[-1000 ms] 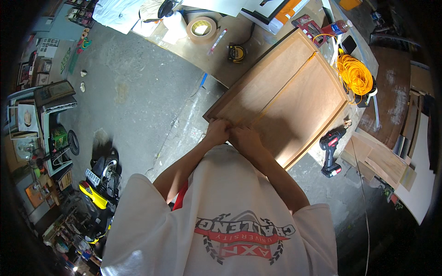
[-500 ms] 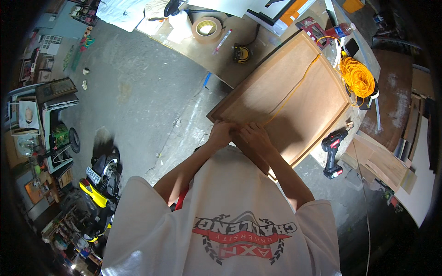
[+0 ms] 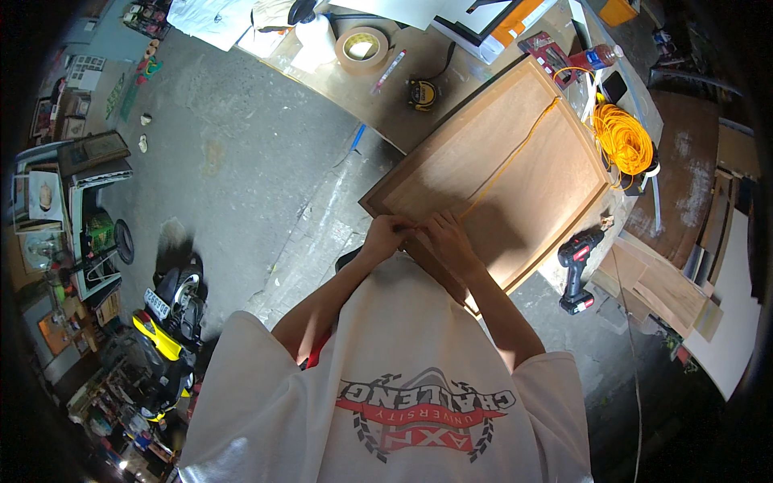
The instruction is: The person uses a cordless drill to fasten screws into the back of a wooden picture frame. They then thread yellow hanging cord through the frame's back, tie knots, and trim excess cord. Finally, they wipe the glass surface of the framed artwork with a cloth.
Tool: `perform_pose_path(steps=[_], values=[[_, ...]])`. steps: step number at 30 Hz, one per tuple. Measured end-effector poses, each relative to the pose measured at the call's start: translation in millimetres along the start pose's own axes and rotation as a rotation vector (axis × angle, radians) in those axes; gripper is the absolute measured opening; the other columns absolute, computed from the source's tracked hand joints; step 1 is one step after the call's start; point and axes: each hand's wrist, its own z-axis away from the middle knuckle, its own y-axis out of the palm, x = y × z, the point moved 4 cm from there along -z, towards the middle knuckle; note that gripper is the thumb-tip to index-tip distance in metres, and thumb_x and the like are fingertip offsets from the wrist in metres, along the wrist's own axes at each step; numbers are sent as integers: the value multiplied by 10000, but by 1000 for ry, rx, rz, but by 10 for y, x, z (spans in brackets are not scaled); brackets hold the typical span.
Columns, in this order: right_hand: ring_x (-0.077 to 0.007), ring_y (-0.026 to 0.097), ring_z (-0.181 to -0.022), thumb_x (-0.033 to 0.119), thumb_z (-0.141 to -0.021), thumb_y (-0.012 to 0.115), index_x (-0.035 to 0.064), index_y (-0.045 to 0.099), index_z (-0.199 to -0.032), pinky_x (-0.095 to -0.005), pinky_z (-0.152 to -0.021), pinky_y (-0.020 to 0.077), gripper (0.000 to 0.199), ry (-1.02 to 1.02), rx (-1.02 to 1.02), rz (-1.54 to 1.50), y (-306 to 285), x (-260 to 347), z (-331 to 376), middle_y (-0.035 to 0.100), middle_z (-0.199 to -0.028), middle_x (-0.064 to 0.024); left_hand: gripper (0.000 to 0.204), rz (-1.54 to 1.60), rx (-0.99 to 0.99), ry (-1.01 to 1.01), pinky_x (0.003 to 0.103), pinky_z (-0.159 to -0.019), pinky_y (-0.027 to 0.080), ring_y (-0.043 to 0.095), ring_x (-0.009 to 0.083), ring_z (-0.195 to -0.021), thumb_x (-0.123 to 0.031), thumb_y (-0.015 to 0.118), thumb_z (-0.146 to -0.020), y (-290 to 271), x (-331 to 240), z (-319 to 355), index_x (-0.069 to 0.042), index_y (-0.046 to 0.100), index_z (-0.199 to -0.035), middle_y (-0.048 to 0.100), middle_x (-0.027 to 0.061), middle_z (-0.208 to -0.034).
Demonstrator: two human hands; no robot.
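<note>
A framed brown wooden board (image 3: 515, 173) lies flat on the workbench. A thin yellow cord (image 3: 515, 157) runs across it from the far corner to its near edge. My left hand (image 3: 385, 235) and my right hand (image 3: 444, 238) meet at that near edge, fingers pinched together on the cord's end. The cord leads back to a yellow coil (image 3: 624, 138) beside the board on the right.
A red and black cordless drill (image 3: 578, 267) stands at the bench's right corner. A tape roll (image 3: 361, 44), a tape measure (image 3: 422, 94) and a marker lie on the bench beyond the board. A yellow scooter (image 3: 165, 330) and cluttered shelves stand on the left of the concrete floor.
My view has shifted, so the board sits a little further right and higher. Both hands stay together at the board's near edge, holding the cord.
</note>
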Motion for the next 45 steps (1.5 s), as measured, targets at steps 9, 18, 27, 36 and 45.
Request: perform_pose_path(steps=[9,18,27,36,45], values=[[-274,619,-1056,276,-932,624,113,690,-1033,-458,-980,428,203,-27,-25,32,-86,125,-54,687,-1033,-75,220,81,26,-72,300,-568,567,673,143,-622,-191,745,-902,-1,45,7,12,752,-988,717,96,-783],[-305,630,-933,149,-818,722,86,680,-905,-462,-939,417,116,48,-73,-155,-259,205,-314,671,-896,-118,238,148,43,-35,335,-597,544,688,183,-617,-175,732,-822,16,149,-131,10,752,-970,724,111,-755],[-346,623,-913,121,-895,631,72,691,-952,-471,-974,392,96,173,-95,-245,-165,182,-255,667,-892,-144,154,-18,-70,-12,305,-684,560,682,133,-734,-120,727,-842,-68,-70,-83,-7,738,-946,723,78,-794],[-334,644,-899,169,-969,556,89,633,-931,-483,-973,383,117,195,13,-229,80,-72,-234,673,-891,-130,350,251,50,-83,311,-747,587,690,165,-840,-275,690,-972,-3,94,27,-20,639,-1206,707,92,-1020],[-342,629,-894,145,-914,608,94,620,-932,-482,-927,388,56,195,3,-254,100,-81,-211,652,-850,-127,257,352,53,-55,302,-707,535,667,141,-768,-256,683,-954,73,405,-13,-2,658,-980,707,67,-857]])
